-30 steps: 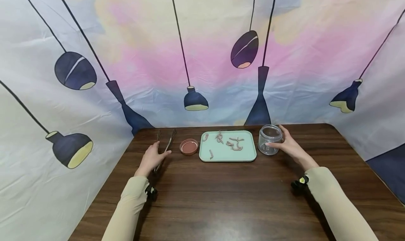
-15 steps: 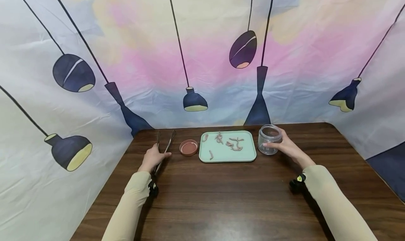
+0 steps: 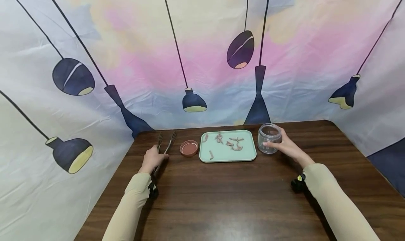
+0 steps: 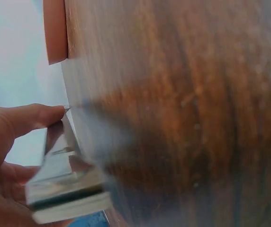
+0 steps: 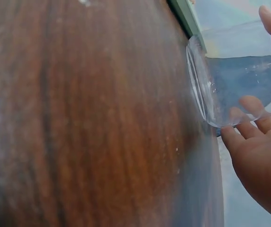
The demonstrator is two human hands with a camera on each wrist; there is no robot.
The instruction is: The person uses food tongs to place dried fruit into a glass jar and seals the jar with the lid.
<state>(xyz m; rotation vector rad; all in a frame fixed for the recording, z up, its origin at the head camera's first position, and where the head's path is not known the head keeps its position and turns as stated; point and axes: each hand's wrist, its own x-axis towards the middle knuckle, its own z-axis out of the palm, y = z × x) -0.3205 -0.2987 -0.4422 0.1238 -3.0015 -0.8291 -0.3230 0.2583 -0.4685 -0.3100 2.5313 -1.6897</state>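
Pinching the tongs [image 3: 172, 139] near the far left corner of the table [image 3: 227, 191], the left hand [image 3: 153, 159] is partly closed; the right hand [image 3: 289, 146] curves wide round the jar [image 3: 267, 138] (clear, upright) near the far edge.

1. Table [image 3: 227, 198]: dark brown, streaked wood grain.
2. Tray [image 3: 223, 156] near the table's far edge: pale mint green.
3. Strips [image 3: 219, 138] on it: dull pink.
4. Lid [image 3: 188, 148]: reddish brown.
5. Tongs [image 4: 62, 175]: silvery.
6. Jar [image 3: 268, 138]: clear.
7. Sleeves [image 3: 129, 202]: cream.
8. Backdrop [image 3: 142, 40]: pastel patches, navy lamps [image 3: 193, 102].
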